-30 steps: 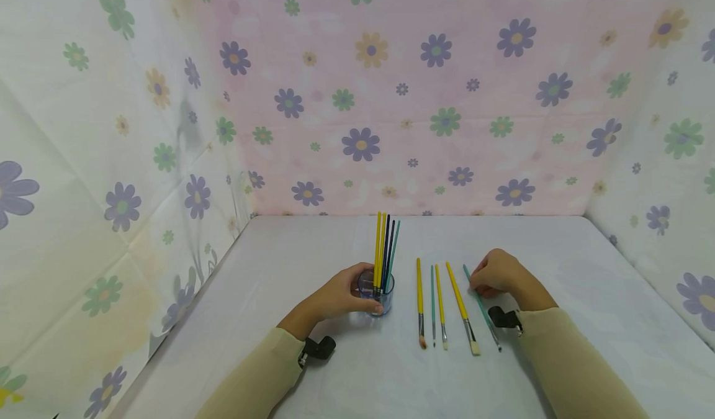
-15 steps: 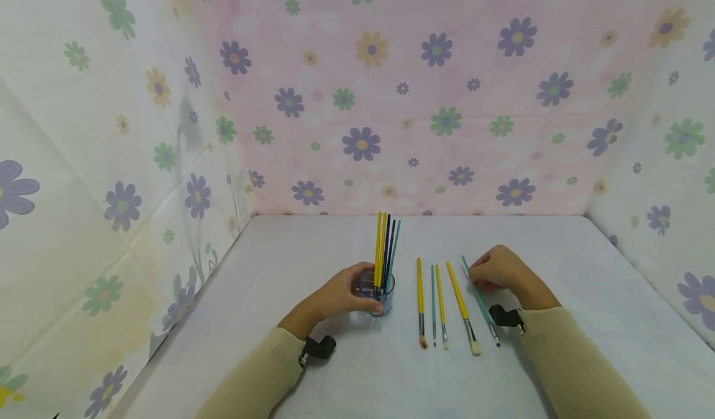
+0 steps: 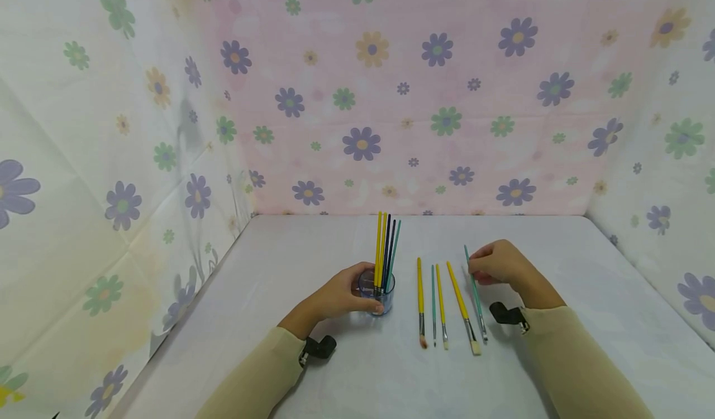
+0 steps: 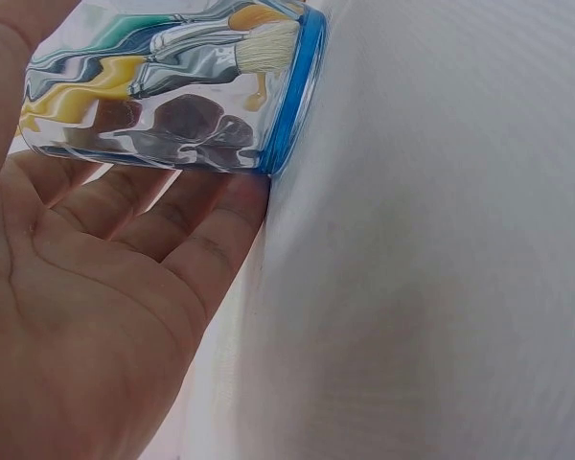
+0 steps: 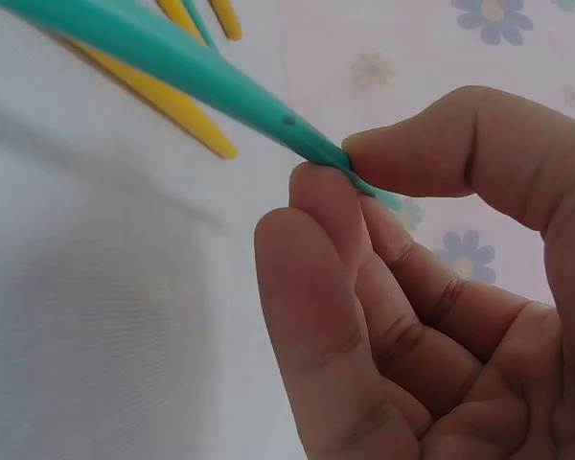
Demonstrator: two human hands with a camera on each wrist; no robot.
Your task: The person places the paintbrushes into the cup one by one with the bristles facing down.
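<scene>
My left hand (image 3: 335, 296) grips a clear glass (image 3: 386, 306), thumb in front and fingers round the far side. In the left wrist view its blue-tinted base (image 4: 297, 105) shows near my fingertips. Several paintbrushes (image 3: 385, 245) with yellow, dark and teal handles stand in it, bristles down. To the right, my right hand (image 3: 505, 267) pinches a teal paintbrush (image 3: 477, 301) between thumb and fingertips near the handle's upper end. In the right wrist view the teal handle (image 5: 201, 81) slants above the white surface, its shadow apart from it. Its bristle end points toward me.
Between glass and right hand lie a yellow brush (image 3: 421, 288), a thin teal brush (image 3: 433, 301), a thin yellow brush (image 3: 440, 295) and a wide flat yellow brush (image 3: 459, 298). The white table (image 3: 313, 239) meets flower-printed cloth walls (image 3: 324, 158) at its back and sides.
My right hand has risen slightly away from me with the teal paintbrush, whose bristle end has swung left toward the wide yellow brush. My left hand and the glass have stayed put.
</scene>
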